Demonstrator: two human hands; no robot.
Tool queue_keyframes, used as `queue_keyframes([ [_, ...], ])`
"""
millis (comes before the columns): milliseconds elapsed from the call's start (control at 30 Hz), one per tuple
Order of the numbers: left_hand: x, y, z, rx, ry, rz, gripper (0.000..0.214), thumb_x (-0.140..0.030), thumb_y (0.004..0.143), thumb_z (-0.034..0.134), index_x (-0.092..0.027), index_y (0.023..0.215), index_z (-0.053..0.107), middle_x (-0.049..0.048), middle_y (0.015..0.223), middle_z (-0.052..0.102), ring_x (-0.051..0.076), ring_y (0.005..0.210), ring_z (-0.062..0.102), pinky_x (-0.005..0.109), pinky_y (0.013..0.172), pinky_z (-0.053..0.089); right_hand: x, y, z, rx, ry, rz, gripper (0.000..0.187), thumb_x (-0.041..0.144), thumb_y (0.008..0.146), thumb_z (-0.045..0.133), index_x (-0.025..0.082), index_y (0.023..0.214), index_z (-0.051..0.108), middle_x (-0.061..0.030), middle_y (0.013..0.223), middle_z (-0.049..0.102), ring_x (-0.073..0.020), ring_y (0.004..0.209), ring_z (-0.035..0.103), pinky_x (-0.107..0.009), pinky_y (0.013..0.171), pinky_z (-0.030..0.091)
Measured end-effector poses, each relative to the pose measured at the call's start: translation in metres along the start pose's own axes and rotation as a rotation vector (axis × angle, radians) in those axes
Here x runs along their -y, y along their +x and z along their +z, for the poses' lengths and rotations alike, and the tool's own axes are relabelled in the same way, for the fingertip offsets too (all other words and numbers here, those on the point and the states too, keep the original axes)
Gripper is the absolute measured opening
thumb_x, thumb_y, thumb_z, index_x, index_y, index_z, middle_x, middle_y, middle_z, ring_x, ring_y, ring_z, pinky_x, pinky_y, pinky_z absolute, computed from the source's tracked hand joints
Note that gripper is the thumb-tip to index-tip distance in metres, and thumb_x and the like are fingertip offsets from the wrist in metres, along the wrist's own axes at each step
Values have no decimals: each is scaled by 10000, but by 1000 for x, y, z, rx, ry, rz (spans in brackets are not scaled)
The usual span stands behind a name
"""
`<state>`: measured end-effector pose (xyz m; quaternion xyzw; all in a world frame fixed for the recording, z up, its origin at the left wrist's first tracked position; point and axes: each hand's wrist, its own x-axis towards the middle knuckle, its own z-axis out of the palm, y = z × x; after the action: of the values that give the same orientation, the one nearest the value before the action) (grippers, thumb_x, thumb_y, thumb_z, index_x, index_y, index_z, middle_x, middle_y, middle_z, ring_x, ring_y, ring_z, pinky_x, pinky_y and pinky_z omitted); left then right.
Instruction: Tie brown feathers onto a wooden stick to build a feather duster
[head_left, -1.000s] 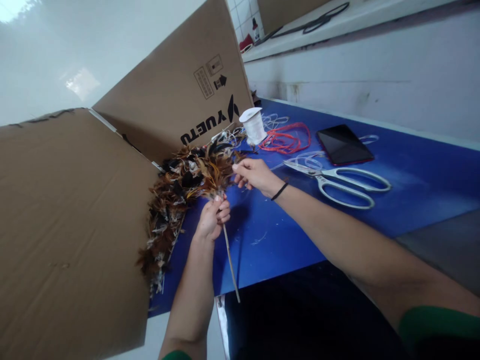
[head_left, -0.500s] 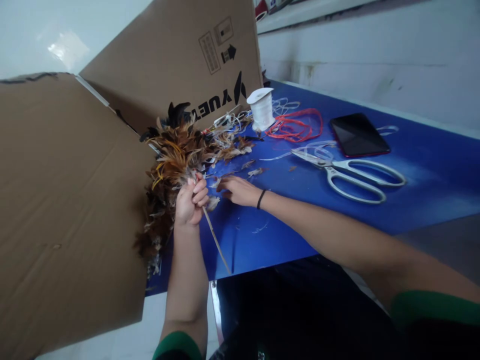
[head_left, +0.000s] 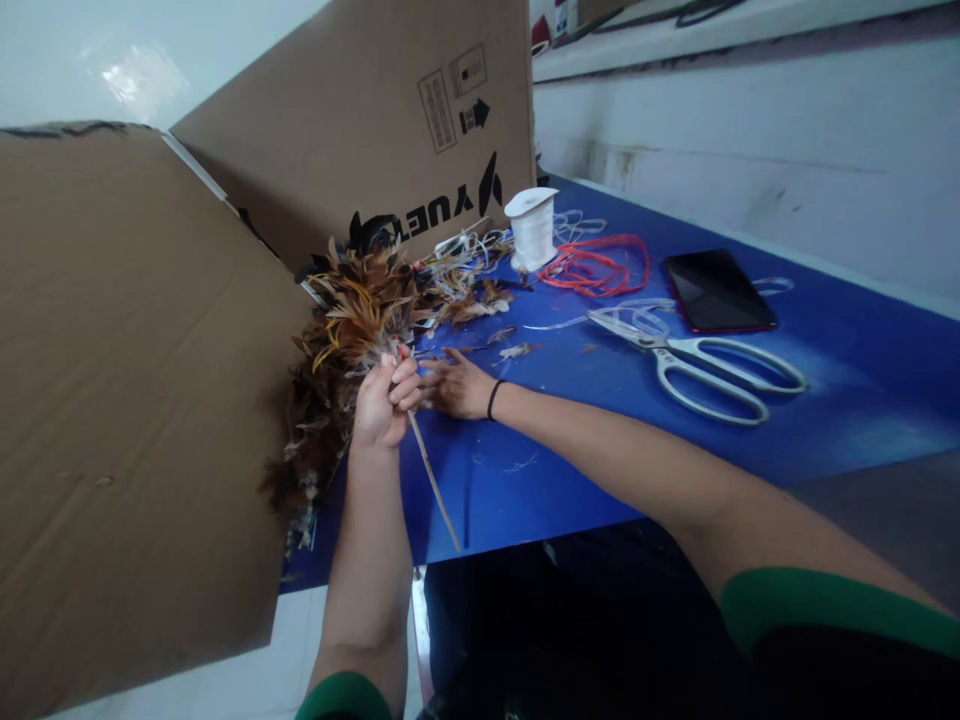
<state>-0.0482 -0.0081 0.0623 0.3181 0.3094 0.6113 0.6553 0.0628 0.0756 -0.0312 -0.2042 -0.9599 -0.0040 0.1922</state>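
Note:
My left hand (head_left: 386, 400) is wrapped round a thin wooden stick (head_left: 435, 485), whose lower end slants down toward the table's front edge. Brown and orange feathers (head_left: 375, 310) spread out just above this fist; the join between them and the stick is hidden by my fingers. Close to its right side, my right hand (head_left: 457, 388) lies low over the blue table (head_left: 525, 510), fingers spread, the fingertips partly behind the left hand. Nothing shows in its grasp. Small loose feathers (head_left: 515, 352) lie beyond it on the tabletop.
Large cardboard panels (head_left: 135, 380) stand on the left and behind the feathers. Farther back are a white spool (head_left: 533, 230) and red string (head_left: 600, 265). Silver-handled scissors (head_left: 697, 370) and a black phone (head_left: 718, 290) lie on the right.
My right hand has moved left, nearer to the left hand, and its fingers have spread. The left hand keeps its hold on the stick. The view has shifted slightly.

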Motion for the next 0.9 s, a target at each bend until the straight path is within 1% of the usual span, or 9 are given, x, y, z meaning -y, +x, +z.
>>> queue_keyframes([
  [67,0,1,-2,2,-5,-1,156,-256,884,500,-112,861,555,-73,586,295,-9,354,196,93,315,210,-16,-8,-2,-17,-36,52,306,363,933,380,250,1085,621,-34,1220,609,-245,1274,358,-465,1003,190],
  [200,0,2,-5,17,-23,10,158,-245,887,493,-103,869,559,-71,593,299,-10,359,207,92,318,214,-47,-34,-10,-68,-135,149,396,385,943,339,160,1126,607,-128,1203,601,-295,1198,404,-519,964,179],
  [333,0,2,-5,17,-25,2,158,-250,879,507,-103,873,564,-69,598,305,-9,363,210,94,319,218,-62,-51,-25,-91,-230,301,410,381,934,345,134,990,668,-159,1121,609,-302,1115,425,-500,929,189],
  [433,1,2,-5,11,-17,-2,153,-257,861,537,-107,872,566,-67,600,313,-9,364,209,95,320,219,-69,-42,-37,-123,-224,464,359,298,919,363,128,917,679,-157,1070,606,-274,1036,452,-423,859,249],
  [533,3,3,-5,17,-12,1,149,-253,852,550,-106,868,565,-67,601,318,-10,366,206,96,321,218,-80,-19,-42,-161,-205,604,320,209,897,364,122,988,659,-166,1077,594,-271,1005,449,-387,786,279],
  [667,6,5,-7,17,0,-8,146,-249,843,562,-105,868,559,-69,604,316,-13,371,210,96,327,212,-99,7,-37,-93,-172,688,309,208,875,397,150,1034,656,-179,1150,563,-302,1048,425,-414,814,295],
  [767,7,5,-8,24,6,-15,135,-239,838,567,-109,871,554,-70,604,315,-13,373,214,97,333,216,-113,13,-34,-39,-142,707,287,216,846,448,174,1015,677,-174,1154,570,-315,1061,440,-443,843,315],
  [833,8,5,-8,26,5,-19,134,-239,835,572,-114,876,553,-71,603,314,-12,375,216,98,336,219,-122,13,-39,-97,-90,718,256,227,826,481,186,958,696,-154,1122,595,-302,1033,476,-428,835,347],
  [900,8,5,-8,31,2,-23,139,-244,832,576,-115,878,553,-71,602,316,-12,376,217,98,336,218,-132,12,-49,-230,60,744,202,223,781,533,182,882,703,-110,1012,642,-252,939,535,-371,797,390],
])
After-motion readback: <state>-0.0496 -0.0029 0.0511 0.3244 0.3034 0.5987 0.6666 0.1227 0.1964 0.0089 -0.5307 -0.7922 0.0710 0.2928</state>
